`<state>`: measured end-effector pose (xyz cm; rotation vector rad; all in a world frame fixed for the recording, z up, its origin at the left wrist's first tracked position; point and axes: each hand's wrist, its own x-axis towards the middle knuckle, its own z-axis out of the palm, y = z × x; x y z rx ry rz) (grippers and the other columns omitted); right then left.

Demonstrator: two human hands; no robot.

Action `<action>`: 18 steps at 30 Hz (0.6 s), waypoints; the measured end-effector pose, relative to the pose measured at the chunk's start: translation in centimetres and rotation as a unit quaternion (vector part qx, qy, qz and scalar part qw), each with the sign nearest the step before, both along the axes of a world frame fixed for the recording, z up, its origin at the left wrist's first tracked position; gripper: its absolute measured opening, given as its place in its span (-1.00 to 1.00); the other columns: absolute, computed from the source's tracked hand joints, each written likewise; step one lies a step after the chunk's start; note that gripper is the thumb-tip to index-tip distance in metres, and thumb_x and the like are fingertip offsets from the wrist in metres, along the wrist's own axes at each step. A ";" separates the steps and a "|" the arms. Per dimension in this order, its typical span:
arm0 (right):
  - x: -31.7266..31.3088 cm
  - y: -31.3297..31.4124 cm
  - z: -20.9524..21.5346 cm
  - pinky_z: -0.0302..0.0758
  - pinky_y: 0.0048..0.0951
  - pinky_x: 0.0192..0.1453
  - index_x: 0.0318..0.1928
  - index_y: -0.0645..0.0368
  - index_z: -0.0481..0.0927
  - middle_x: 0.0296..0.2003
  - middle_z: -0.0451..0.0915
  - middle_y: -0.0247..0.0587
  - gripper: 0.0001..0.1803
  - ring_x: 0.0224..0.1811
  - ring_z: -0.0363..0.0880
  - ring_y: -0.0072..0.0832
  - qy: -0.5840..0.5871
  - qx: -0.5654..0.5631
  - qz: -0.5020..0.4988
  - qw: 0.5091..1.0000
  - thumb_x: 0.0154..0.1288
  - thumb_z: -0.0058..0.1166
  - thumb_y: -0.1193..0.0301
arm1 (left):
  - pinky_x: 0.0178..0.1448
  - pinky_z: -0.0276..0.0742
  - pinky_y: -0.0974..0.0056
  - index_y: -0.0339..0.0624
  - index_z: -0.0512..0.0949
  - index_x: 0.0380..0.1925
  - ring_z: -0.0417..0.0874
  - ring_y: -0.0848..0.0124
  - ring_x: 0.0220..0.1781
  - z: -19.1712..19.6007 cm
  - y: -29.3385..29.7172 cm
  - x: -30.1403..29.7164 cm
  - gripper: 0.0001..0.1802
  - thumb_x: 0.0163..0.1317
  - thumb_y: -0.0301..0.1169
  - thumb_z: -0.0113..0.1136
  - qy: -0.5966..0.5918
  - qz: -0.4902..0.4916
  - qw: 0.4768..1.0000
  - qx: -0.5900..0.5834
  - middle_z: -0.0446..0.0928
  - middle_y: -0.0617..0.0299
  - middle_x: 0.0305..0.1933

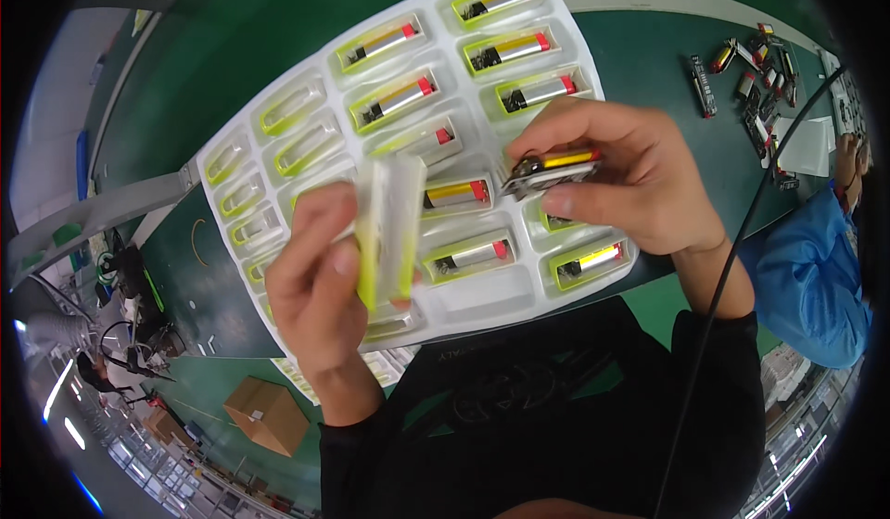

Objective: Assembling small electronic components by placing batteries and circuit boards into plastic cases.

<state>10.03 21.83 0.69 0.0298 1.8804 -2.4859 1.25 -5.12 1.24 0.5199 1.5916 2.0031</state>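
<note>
My left hand (pixel 320 283) holds a clear plastic sleeve with yellow-green edges (pixel 389 227) upright over the tray. My right hand (pixel 630 171) pinches a small silver battery cell with a yellow band and red end (pixel 549 171) just right of the sleeve. Beneath both hands lies a white moulded tray (pixel 519 297) on the green table. Several of its pockets on the right hold silver cells in yellow-green sleeves (pixel 399 97). The pockets on the left hold empty-looking clear sleeves (pixel 292 107).
Loose cells and small parts (pixel 756 79) lie scattered at the table's far right, beside white paper (pixel 805 146). A person in a blue sleeve (pixel 807 273) is at the right edge. A black cable (pixel 742 241) crosses my right forearm. A cardboard box (pixel 267 414) sits on the floor lower left.
</note>
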 end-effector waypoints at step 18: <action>0.0 -2.1 0.3 0.34 -0.59 -0.38 0.18 0.31 0.39 -0.32 0.62 0.00 -0.65 -0.46 0.44 -0.59 -0.090 -0.316 -0.063 0.942 0.45 0.05 0.49 | 0.14 0.67 0.24 -0.44 0.46 0.21 0.68 0.25 0.05 -1.0 3.2 -1.4 -0.42 0.11 -0.79 0.25 -0.096 -0.015 0.989 0.115 0.57 -0.09 0.14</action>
